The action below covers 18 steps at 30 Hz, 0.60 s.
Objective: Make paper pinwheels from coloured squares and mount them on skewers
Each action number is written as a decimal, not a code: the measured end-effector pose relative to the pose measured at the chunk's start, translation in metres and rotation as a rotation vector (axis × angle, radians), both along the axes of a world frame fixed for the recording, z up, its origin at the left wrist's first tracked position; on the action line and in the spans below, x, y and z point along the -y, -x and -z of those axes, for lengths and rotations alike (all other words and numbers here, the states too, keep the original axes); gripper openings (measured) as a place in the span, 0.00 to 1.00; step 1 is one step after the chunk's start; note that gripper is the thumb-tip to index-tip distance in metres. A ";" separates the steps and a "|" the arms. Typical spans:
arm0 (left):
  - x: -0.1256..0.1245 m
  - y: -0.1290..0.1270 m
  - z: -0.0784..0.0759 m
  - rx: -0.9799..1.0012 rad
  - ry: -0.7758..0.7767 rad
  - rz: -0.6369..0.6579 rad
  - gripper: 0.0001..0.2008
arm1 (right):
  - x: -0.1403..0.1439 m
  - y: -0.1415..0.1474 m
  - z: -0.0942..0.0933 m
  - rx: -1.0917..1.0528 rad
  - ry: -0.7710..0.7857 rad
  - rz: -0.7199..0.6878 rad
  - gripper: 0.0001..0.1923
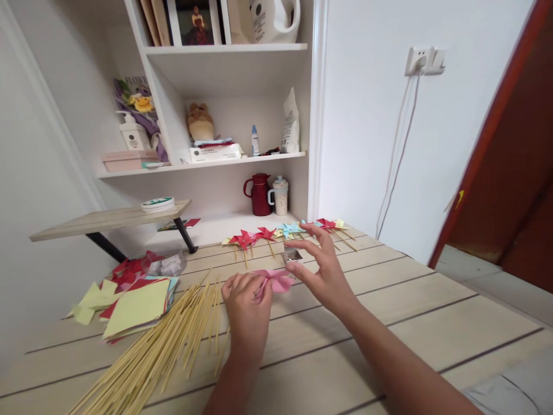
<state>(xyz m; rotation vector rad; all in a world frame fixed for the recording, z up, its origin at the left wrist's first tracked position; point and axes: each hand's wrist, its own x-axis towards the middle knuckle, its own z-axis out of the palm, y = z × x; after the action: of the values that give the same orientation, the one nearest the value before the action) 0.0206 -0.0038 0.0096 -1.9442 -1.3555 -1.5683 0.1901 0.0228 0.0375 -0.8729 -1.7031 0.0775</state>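
Note:
My left hand (247, 300) is closed around a pink paper pinwheel (281, 281), whose folded blades stick out to the right of the thumb. My right hand (324, 274) hovers just right of it, thumb and fingers apart with nothing visible between them. Behind the pinwheel, near the right fingertips, sits a small shiny box (294, 255); its contents are too small to make out. Left of my left hand lies a spread bundle of thin wooden sticks (173, 334).
Several pinwheels on sticks, among them a red one (244, 239) and a light blue one (290, 230), line the table's far edge. A stack of coloured paper (140, 308) and a clear container (170, 265) lie at left, near a raised wooden stand (112, 218). Shelves rise behind.

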 end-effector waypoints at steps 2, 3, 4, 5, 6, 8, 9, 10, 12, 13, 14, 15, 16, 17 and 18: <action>0.000 0.002 0.000 -0.025 -0.006 -0.007 0.06 | 0.001 -0.001 -0.001 0.096 0.008 -0.026 0.16; 0.000 0.002 -0.001 -0.034 -0.008 -0.013 0.05 | 0.001 0.000 0.000 0.138 -0.003 -0.032 0.17; 0.000 0.002 -0.001 -0.046 -0.008 -0.015 0.05 | 0.001 0.001 0.000 0.175 -0.020 -0.034 0.17; 0.001 0.002 -0.001 -0.060 -0.005 -0.015 0.05 | 0.000 0.003 0.001 0.204 -0.040 -0.031 0.16; 0.001 0.002 -0.002 -0.076 0.000 -0.013 0.05 | 0.000 0.004 0.002 0.225 -0.061 -0.028 0.14; 0.003 0.000 -0.002 -0.111 0.008 -0.010 0.06 | -0.002 0.006 0.004 0.244 -0.092 -0.026 0.07; 0.003 0.000 -0.002 -0.126 0.011 -0.007 0.06 | -0.003 0.007 0.005 0.247 -0.104 -0.030 0.05; 0.004 -0.001 -0.002 -0.138 0.011 -0.006 0.06 | -0.003 0.008 0.006 0.246 -0.116 -0.036 0.03; 0.004 -0.001 -0.003 -0.154 0.011 -0.003 0.06 | -0.004 0.008 0.007 0.238 -0.136 -0.045 0.03; 0.005 -0.001 -0.003 -0.157 0.013 -0.001 0.06 | -0.004 0.008 0.007 0.234 -0.144 -0.048 0.04; 0.005 -0.001 -0.003 -0.158 0.017 0.000 0.06 | -0.005 0.008 0.008 0.232 -0.152 -0.051 0.05; 0.005 -0.001 -0.003 -0.157 0.021 0.002 0.06 | -0.005 0.008 0.008 0.234 -0.158 -0.054 0.05; 0.005 -0.001 -0.003 -0.155 0.025 0.003 0.06 | -0.005 0.008 0.008 0.240 -0.162 -0.057 0.05; 0.005 -0.001 -0.002 -0.153 0.028 0.003 0.07 | -0.006 0.008 0.009 0.246 -0.164 -0.061 0.05; 0.005 -0.001 -0.002 -0.152 0.031 0.002 0.07 | -0.006 0.007 0.009 0.252 -0.165 -0.067 0.05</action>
<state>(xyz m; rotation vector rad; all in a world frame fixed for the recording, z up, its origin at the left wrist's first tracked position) 0.0216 -0.0089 0.0118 -2.0380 -1.3231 -1.3771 0.1829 0.0293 0.0284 -0.7259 -1.9437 -0.1318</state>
